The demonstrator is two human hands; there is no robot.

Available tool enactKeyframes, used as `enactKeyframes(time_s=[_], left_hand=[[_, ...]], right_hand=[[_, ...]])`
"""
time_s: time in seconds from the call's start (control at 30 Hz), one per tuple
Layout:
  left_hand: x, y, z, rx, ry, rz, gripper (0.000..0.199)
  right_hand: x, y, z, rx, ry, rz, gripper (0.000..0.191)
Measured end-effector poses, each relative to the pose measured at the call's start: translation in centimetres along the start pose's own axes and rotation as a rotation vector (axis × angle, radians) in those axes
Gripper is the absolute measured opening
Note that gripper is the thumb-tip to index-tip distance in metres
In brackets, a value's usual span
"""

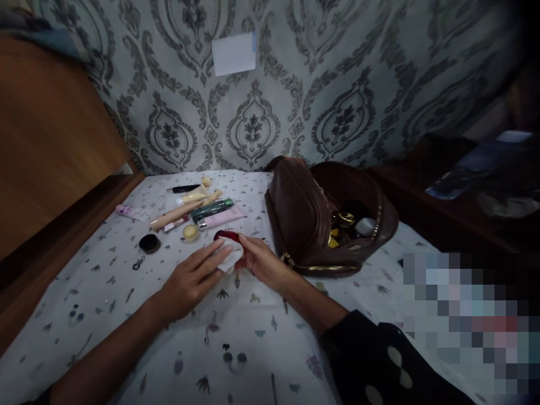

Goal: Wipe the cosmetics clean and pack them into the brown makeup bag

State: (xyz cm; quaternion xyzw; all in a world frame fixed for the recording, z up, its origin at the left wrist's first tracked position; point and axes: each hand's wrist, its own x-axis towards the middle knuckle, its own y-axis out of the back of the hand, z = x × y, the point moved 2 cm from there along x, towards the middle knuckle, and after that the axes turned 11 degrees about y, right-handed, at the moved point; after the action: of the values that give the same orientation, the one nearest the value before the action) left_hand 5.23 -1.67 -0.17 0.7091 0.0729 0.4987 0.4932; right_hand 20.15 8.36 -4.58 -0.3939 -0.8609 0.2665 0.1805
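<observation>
Pressed under the fingers of my left hand (190,281) is a white wipe (229,256), which lies against a small dark red container (225,235). My right hand (262,260) grips that red container from its right side, thumb on top. Much of the container is covered by the wipe and my fingers, so its exact kind is unclear. Just beyond my hands sit a small pale yellow jar (190,233), a pink tube (223,216) and a dark green tube (210,210). A round black jar (149,243) stands to the left.
An unzipped brown leather bag (295,214) with small items inside stands right of my hands. A long beige tube (177,214), a cream tube (194,194) and a purple-capped tube (131,212) lie on the patterned sheet (261,349). A wooden panel (54,124) borders the left.
</observation>
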Motion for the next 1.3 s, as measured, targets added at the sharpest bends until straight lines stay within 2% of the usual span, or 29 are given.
enactKeyframes(time_s=[0.23, 0.37, 0.47, 0.6, 0.8, 0.93, 1.07, 1.17, 1.3], left_hand=[[-0.3, 0.0, 0.3, -0.07, -0.034, 0.068, 0.01], [-0.1, 0.2, 0.6, -0.152, 0.005, 0.142, 0.026], [0.2, 0.7, 0.8, -0.193, 0.069, 0.152, 0.044], [-0.1, 1.0, 0.5, -0.196, 0.232, 0.124, 0.06], [-0.5, 0.7, -0.3, -0.297, 0.521, 0.076, 0.048], [0.0, 0.7, -0.9, -0.467, 0.771, 0.027, 0.023], [0.3, 0.2, -1.3, -0.822, 1.093, -0.144, 0.035], [0.2, -0.3, -1.0, -0.964, 1.17, -0.244, 0.041], [-0.5, -0.4, -0.7, -0.83, 1.192, -0.244, 0.04]], right_hand=[[-0.4, 0.0, -0.2, 0.108, -0.214, 0.005, 0.035], [-0.4, 0.0, 0.0, 0.152, -0.305, 0.006, 0.038], [-0.5, 0.0, 0.1, 0.126, -0.292, -0.067, 0.044], [-0.6, -0.1, 0.2, 0.077, -0.222, -0.196, 0.045], [-0.7, -0.2, 0.0, 0.053, -0.104, -0.182, 0.041], [-0.7, -0.5, -0.2, 0.053, -0.018, -0.132, 0.042], [-0.7, -0.7, -0.4, 0.05, 0.059, -0.081, 0.042], [-0.5, -0.5, -0.5, 0.019, 0.116, -0.031, 0.043], [-0.2, -0.2, -0.5, -0.107, 0.164, 0.006, 0.048]])
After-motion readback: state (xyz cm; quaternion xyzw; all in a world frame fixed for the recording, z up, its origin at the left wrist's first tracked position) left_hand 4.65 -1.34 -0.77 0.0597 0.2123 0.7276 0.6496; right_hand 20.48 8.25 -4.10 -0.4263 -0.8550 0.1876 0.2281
